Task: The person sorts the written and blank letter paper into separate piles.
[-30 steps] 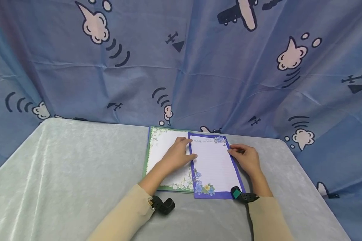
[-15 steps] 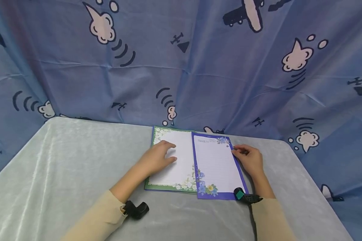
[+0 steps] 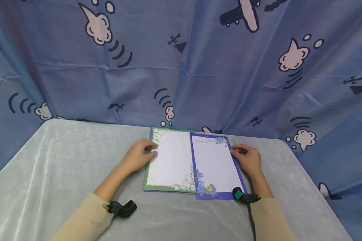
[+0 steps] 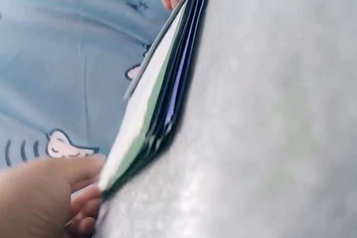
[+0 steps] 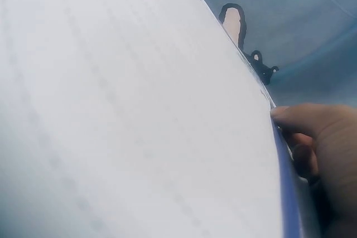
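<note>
A sheet of stationery with a purple border and blue flowers (image 3: 217,167) lies partly over a stack of green-bordered stationery (image 3: 170,157), offset to the right and slightly lower. My right hand (image 3: 249,161) pinches the purple sheet's right edge; in the right wrist view the thumb (image 5: 298,116) lies on that edge. At the green stack's left edge is my left hand (image 3: 138,155), thumb and index finger over the margin. The left wrist view shows its other fingers (image 4: 86,207) curled at the stack's edge. Several green and blue layers (image 4: 167,90) show along the side.
A pale grey cloth (image 3: 78,167) covers the table. Behind its far edge hangs a blue curtain (image 3: 144,83) printed with clouds and planes. Black camera straps (image 3: 122,209) sit on both wrists, below tan sleeves.
My left hand has moved left, from the purple sheet's left edge across the green sheet to the stack's left edge. My right hand stays on the purple sheet's right edge.
</note>
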`<action>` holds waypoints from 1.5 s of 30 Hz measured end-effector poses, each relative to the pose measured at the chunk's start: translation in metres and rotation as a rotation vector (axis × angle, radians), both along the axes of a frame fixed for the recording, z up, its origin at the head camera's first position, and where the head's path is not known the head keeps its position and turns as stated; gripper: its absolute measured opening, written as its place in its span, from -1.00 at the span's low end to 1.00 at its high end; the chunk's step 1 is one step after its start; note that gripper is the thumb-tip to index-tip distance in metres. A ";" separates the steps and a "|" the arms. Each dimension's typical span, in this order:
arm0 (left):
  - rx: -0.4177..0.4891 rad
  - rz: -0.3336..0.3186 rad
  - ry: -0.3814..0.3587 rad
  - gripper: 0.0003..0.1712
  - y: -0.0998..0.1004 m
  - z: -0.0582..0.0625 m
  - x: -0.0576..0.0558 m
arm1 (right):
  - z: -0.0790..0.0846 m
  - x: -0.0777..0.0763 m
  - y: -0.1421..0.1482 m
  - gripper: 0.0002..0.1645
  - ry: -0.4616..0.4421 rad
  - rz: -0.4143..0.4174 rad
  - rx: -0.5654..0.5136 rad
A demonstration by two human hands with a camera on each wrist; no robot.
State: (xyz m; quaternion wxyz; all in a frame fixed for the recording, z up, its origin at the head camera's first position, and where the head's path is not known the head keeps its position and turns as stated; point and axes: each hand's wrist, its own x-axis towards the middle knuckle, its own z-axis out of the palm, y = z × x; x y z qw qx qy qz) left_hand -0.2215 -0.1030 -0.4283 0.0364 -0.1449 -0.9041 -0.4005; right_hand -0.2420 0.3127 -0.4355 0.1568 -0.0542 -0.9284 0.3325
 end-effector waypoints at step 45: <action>-0.091 0.105 0.088 -0.62 0.001 -0.012 -0.001 | 0.001 -0.001 -0.007 -0.76 0.019 -0.040 0.030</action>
